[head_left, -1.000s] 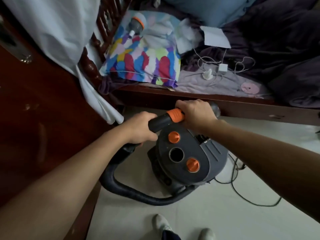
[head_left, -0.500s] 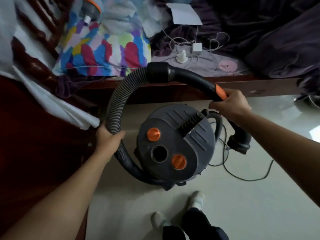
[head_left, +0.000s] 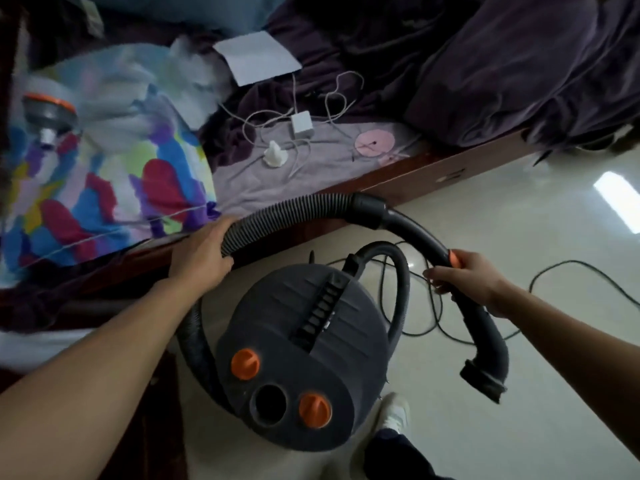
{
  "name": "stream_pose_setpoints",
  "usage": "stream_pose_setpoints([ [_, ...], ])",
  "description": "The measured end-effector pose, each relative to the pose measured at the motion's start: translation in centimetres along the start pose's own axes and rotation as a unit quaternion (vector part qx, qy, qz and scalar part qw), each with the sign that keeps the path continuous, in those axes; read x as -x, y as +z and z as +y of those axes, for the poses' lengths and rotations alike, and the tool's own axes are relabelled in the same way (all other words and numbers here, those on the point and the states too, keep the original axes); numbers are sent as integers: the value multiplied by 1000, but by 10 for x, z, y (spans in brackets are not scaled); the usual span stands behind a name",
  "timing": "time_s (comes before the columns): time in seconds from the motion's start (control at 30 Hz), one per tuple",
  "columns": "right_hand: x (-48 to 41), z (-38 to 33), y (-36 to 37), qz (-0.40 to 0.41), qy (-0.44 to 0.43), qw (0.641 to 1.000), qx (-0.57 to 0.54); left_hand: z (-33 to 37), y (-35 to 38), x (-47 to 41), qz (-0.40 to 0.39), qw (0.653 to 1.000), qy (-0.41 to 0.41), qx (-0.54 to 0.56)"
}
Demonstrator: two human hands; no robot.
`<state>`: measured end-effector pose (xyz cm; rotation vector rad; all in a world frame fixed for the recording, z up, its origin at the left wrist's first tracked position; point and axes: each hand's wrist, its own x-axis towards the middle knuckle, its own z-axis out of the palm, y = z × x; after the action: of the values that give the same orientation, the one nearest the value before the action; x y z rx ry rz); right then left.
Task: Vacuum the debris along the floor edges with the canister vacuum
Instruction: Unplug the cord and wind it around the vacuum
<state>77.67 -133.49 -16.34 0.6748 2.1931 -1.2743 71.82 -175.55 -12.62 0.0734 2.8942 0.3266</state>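
Beside bed frame (head_left: 408, 178), canister vacuum (head_left: 304, 358).

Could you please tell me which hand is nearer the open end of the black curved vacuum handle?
Right. The right hand grips the black curved handle just above its open end; the left hand holds the ribbed grey hose across the round grey canister.

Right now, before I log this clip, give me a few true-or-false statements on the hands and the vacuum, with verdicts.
1. The left hand grips the ribbed hose. True.
2. The canister vacuum stands on the bed. False: it stands on the floor beside the bed.
3. The right hand holds the curved handle. True.
4. The canister's top carries three orange knobs. False: there are two.
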Motion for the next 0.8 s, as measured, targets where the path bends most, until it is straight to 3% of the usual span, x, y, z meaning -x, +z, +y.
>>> stream_pose_setpoints([
  [0.13,-19,6,-16,32,20,999,31,7,18,-20,-64,997,31,-9],
  [0.23,-20,18,-20,11,33,995,91,9,35,-30,-121,990,65,-16],
  [0.37,-14,26,-1,8,57,987,151,12,53,-55,-143,981,131,-6],
  [0.53,-2,5,66,20,15,999,41,8,76,-75,-182,964,194,-2],
  [0.67,-9,4,108,61,21,998,-3,-4,84,-87,-216,959,181,-36],
  [0.8,-17,14,126,87,64,994,-19,-5,97,-90,-317,936,151,-40],
])
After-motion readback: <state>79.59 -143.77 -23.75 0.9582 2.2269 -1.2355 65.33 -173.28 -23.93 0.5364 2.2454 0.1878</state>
